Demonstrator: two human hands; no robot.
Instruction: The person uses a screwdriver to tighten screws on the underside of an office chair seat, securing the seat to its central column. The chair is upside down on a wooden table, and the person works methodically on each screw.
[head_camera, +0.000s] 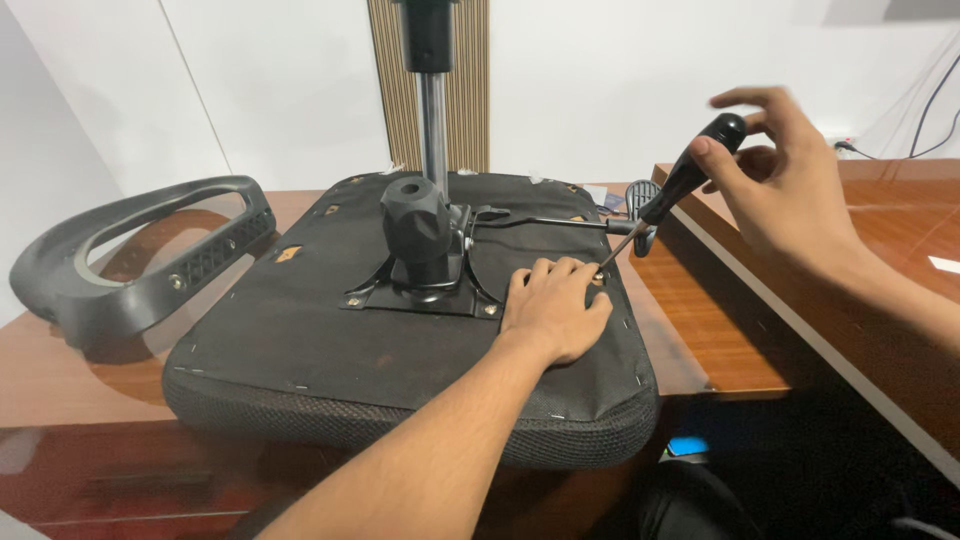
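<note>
Left hand (553, 310) lies flat, fingers together, on the upturned black fabric chair seat (300, 340). Right hand (790, 180) loosely pinches the black-handled screwdriver (680, 185); its tip meets the seat just beyond the left fingertips.

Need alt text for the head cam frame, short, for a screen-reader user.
A person's right hand holds a black-handled screwdriver with its tip at the underside of an upturned black office chair seat, while the left hand rests flat on the seat beside the tip. The seat lies on a brown wooden table, with a loose black armrest to its left.
</note>
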